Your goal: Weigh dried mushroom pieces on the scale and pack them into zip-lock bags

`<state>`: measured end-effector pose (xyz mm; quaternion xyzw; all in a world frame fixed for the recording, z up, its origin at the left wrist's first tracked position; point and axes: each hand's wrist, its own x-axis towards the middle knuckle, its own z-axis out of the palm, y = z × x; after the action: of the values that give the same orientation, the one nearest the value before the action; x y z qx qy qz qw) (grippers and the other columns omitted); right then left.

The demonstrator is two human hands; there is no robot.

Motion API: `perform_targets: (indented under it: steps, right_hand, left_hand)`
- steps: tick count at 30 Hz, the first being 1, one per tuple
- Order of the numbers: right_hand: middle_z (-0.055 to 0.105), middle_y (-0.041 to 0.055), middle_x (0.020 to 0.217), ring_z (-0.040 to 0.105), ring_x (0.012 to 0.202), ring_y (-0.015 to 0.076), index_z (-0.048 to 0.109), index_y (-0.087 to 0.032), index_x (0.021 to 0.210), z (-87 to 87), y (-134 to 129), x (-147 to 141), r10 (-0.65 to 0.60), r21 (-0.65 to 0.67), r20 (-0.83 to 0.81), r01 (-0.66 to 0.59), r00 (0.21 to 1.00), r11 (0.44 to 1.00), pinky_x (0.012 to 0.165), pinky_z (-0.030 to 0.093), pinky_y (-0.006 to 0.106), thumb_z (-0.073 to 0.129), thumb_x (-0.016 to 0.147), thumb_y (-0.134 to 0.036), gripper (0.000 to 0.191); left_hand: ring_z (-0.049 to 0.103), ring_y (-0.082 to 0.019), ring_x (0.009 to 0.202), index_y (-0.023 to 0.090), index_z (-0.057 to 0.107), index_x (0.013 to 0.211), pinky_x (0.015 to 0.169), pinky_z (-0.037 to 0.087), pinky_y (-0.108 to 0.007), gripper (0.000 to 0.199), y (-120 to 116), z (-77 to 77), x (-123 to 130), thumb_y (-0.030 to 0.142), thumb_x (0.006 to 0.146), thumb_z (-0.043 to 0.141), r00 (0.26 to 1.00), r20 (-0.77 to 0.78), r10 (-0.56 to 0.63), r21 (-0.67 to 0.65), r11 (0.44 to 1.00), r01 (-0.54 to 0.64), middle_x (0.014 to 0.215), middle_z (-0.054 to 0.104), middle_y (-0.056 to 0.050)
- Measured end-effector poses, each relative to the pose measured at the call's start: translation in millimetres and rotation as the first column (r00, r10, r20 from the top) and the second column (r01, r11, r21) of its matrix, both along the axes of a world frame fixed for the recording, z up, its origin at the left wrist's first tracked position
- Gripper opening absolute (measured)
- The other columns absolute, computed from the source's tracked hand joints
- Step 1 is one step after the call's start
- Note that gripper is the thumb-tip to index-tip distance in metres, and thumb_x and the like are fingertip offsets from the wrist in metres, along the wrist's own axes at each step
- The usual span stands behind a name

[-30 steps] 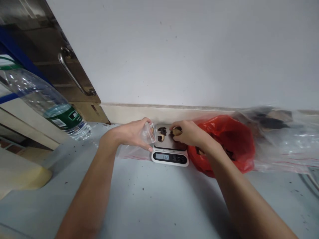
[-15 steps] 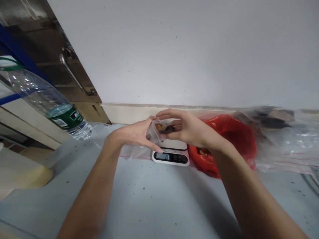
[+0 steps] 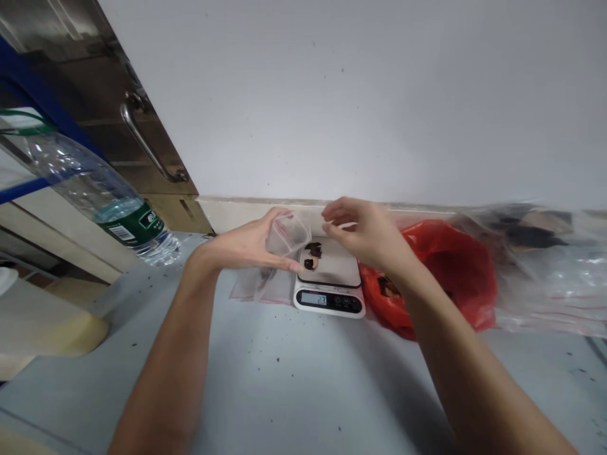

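My left hand (image 3: 256, 243) grips a small clear plastic bag (image 3: 289, 234), spreading its mouth towards the right. Just below and right of it is a white digital kitchen scale (image 3: 339, 268) with a lit display. A few dark brown and tan dried pieces (image 3: 313, 249) lie on the left part of its plate. Above the plate's right side hovers my right hand (image 3: 363, 227), its fingers curved and apart, with nothing visible in them. Right of the scale, partly behind my right forearm, stands a red plastic bag (image 3: 467, 272) with similar pieces inside.
Flat clear zip bags (image 3: 263, 284) lie left of the scale. A larger clear bag (image 3: 535, 253) with dark pieces sits at the right by the white wall (image 3: 370, 114). At the left are a tilted water bottle (image 3: 118, 208) and a container (image 3: 52, 322) with something yellowish.
My right hand has drawn away from the clear bag's mouth to the right. The bag has tipped and shifted slightly left, exposing the pieces on the scale. The display reading has changed.
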<state>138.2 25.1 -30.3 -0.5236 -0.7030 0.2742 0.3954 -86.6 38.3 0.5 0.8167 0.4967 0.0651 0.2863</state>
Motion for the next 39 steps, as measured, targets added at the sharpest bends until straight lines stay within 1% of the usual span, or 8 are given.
perform_targets:
  steps: [5,9,14,19,25,29,34,39]
  right_hand:
    - [0.076,0.0134,0.121,0.07,0.11,0.0286,0.074,-0.019,0.12,-19.6,8.6,-12.8,0.087,-0.186,0.412,-0.01,0.907,0.983,0.093,0.054,0.037,0.079,0.076,-0.027,0.045]
    - [0.079,0.0096,0.101,0.073,0.093,0.0243,0.08,-0.02,0.103,-24.5,9.2,-19.2,0.139,-0.243,0.493,-0.018,0.859,0.97,0.083,0.053,0.032,0.069,0.079,-0.015,0.026]
    - [0.078,0.0067,0.079,0.071,0.077,0.0221,0.078,-0.019,0.078,-19.4,12.0,-6.0,0.121,-0.268,0.471,0.011,0.874,0.963,0.074,0.053,0.031,0.069,0.075,-0.009,0.014]
    - [0.075,0.0017,0.076,0.068,0.068,0.0168,0.074,-0.019,0.079,-11.1,10.5,10.6,0.117,-0.255,0.313,-0.035,0.943,0.966,0.068,0.054,0.029,0.07,0.074,-0.013,0.009]
    - [0.079,0.0072,0.11,0.074,0.086,0.0193,0.077,-0.02,0.106,1.8,1.7,5.0,0.276,-0.085,-0.134,-0.288,0.952,0.954,0.08,0.06,0.033,0.076,0.074,-0.022,0.032]
    - [0.081,0.0088,0.098,0.076,0.085,0.021,0.076,-0.017,0.092,-9.1,9.1,-1.7,0.105,-0.049,-0.074,-0.109,0.992,0.993,0.079,0.061,0.032,0.067,0.077,-0.01,0.02]
    - [0.081,0.0071,0.088,0.077,0.08,0.0192,0.074,-0.016,0.085,-28.1,20.0,-4.2,0.057,-0.101,0.051,-0.052,0.997,0.994,0.074,0.061,0.028,0.06,0.081,-0.007,0.018]
    - [0.082,0.009,0.094,0.075,0.093,0.026,0.079,-0.019,0.086,-34.4,18.7,-4.9,0.028,-0.059,0.24,-0.014,0.97,0.998,0.088,0.057,0.035,0.067,0.07,-0.003,0.026]
  left_hand:
    - [0.069,-0.032,0.111,0.026,0.025,0.157,0.092,0.053,-0.039,0.111,0.6,1.6,-11.7,0.076,0.07,0.072,0.998,-0.039,0.051,0.073,0.996,-0.049,0.148,0.054,-0.017]
    - [0.059,-0.036,0.129,0.024,0.028,0.156,0.099,0.05,-0.038,0.112,6.8,-8.5,-10.5,0.075,0.067,0.074,0.998,-0.07,-0.001,0.061,0.998,0.005,0.148,0.055,-0.018]
    - [0.054,-0.04,0.133,0.024,0.034,0.152,0.105,0.047,-0.046,0.109,10.4,-17.5,-3.0,0.071,0.064,0.077,0.993,-0.114,-0.031,-0.033,0.999,0.028,0.151,0.051,-0.019]
    - [0.053,-0.039,0.133,0.021,0.04,0.147,0.107,0.046,-0.048,0.104,10.9,-24.7,8.4,0.064,0.061,0.081,0.993,-0.093,-0.067,-0.065,0.996,0.061,0.15,0.051,-0.018]
    - [0.054,-0.037,0.132,0.022,0.042,0.145,0.105,0.046,-0.045,0.096,9.6,-23.7,17.2,0.064,0.067,0.08,0.994,-0.009,-0.111,-0.078,0.991,0.11,0.147,0.054,-0.015]
    - [0.055,-0.038,0.131,0.025,0.04,0.147,0.103,0.047,-0.043,0.098,9.8,-18.7,6.5,0.067,0.067,0.08,0.997,0.003,-0.075,-0.017,0.997,0.075,0.149,0.053,-0.014]
    - [0.057,-0.037,0.129,0.026,0.038,0.148,0.099,0.05,-0.04,0.099,11.7,-18.4,-2.3,0.07,0.068,0.077,0.998,-0.036,-0.05,-0.005,0.999,0.05,0.147,0.055,-0.015]
    - [0.059,-0.036,0.127,0.027,0.035,0.152,0.098,0.05,-0.039,0.103,11.8,-16.5,-4.1,0.07,0.068,0.076,0.995,-0.098,-0.029,-0.012,1.0,0.028,0.149,0.054,-0.016]
